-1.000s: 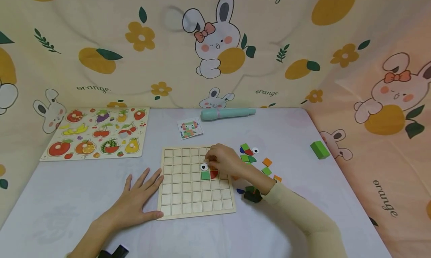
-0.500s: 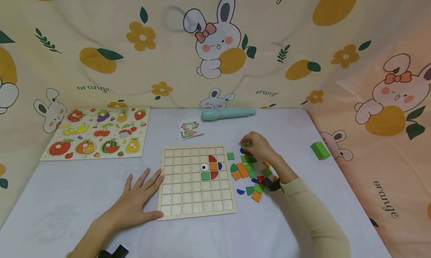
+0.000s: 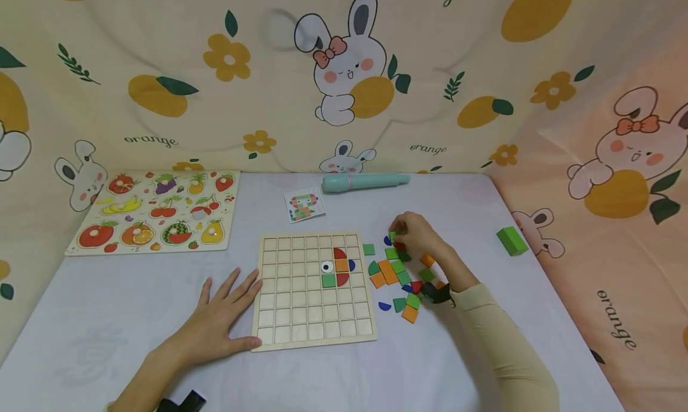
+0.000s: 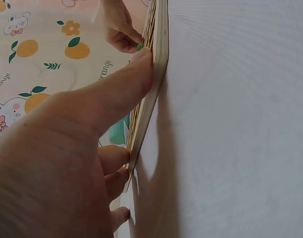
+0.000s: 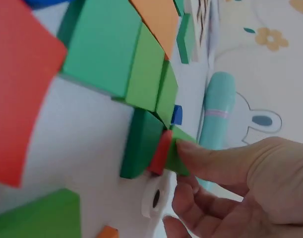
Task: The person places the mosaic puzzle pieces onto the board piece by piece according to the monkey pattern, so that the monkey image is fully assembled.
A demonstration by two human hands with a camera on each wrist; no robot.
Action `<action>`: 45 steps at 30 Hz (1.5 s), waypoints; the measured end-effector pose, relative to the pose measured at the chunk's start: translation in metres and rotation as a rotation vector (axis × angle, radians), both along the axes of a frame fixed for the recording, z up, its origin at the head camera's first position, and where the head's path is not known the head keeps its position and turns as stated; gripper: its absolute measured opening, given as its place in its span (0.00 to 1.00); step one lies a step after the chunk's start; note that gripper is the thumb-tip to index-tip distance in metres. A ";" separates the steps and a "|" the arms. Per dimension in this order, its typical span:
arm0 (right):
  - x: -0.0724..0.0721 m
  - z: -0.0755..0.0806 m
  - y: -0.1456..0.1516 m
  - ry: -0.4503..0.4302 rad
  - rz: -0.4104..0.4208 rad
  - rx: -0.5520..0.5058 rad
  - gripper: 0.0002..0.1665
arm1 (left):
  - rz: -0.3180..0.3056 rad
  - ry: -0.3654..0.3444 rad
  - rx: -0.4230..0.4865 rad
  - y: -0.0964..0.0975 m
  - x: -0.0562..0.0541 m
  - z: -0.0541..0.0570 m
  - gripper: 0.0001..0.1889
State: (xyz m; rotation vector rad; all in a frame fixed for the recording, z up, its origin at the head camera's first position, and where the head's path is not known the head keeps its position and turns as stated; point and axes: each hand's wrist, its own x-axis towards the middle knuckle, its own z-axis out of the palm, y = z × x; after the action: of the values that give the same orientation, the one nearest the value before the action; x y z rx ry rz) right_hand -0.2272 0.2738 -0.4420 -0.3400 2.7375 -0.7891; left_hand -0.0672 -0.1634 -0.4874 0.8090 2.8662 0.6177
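Note:
My left hand (image 3: 220, 316) lies with spread fingers at the left edge of the wooden grid board (image 3: 298, 313), its thumb on the near corner. On the board sit an eye tile (image 3: 326, 267), a green square (image 3: 328, 280), an orange square (image 3: 341, 266) between two red rounded pieces, and a blue half-round piece (image 3: 352, 265). Right of the board, at the far end of the loose tiles, my right hand (image 3: 416, 233) pinches a light green tile (image 5: 175, 161) between thumb and fingers. A red piece (image 5: 162, 151) and another eye tile (image 5: 152, 196) lie close by it.
Several loose coloured tiles (image 3: 387, 271) spread right of the board. Behind it are a pattern card (image 3: 304, 205) and a teal pen-shaped object (image 3: 365, 182). A fruit puzzle board (image 3: 145, 212) lies at far left, a green block (image 3: 512, 240) at right.
My right hand has left the board and moved right to the far end of the loose tiles, uncovering the pieces on the board. My left hand stays in place.

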 end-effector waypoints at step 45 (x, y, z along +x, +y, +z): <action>-0.006 0.023 -0.025 -0.141 0.336 0.113 0.04 | -0.004 0.007 0.013 -0.001 0.001 0.001 0.55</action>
State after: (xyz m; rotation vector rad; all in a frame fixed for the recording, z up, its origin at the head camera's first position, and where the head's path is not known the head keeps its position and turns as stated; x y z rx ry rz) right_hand -0.2336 0.2488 -0.4186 -0.6703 2.4870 -0.5436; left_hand -0.0661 -0.1648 -0.4869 0.8203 2.8696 0.6347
